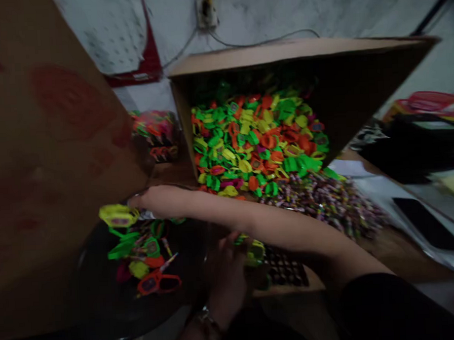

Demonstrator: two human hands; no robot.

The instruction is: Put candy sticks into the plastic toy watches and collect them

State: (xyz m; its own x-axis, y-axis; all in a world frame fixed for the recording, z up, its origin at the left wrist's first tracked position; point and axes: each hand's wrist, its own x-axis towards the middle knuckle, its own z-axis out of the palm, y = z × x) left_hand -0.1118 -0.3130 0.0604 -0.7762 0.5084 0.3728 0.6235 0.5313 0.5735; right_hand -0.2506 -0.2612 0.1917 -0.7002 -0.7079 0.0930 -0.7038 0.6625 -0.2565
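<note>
My right arm reaches across to the left, and my right hand [143,202] is closed at the black round tray, blurred by motion. At its fingertips are yellow toy glasses [119,216]. On the black tray [93,304] lie orange toy glasses [159,283], a green plastic piece [126,246] and several thin wrapped sticks. My left hand [230,263], with a bracelet at the wrist, is under my right forearm. Its fingers curl at a yellow-green plastic toy [255,252], part of which is hidden. Just right of it is a dark tray with rows of small holes [287,271].
A large open cardboard box [374,81] on its side spills bright plastic toys [256,138]. A heap of small wrapped sticks [327,200] lies before it. A phone [427,223] rests at right. Tall cardboard [47,164] blocks the left; a filled clear container [156,135] stands behind.
</note>
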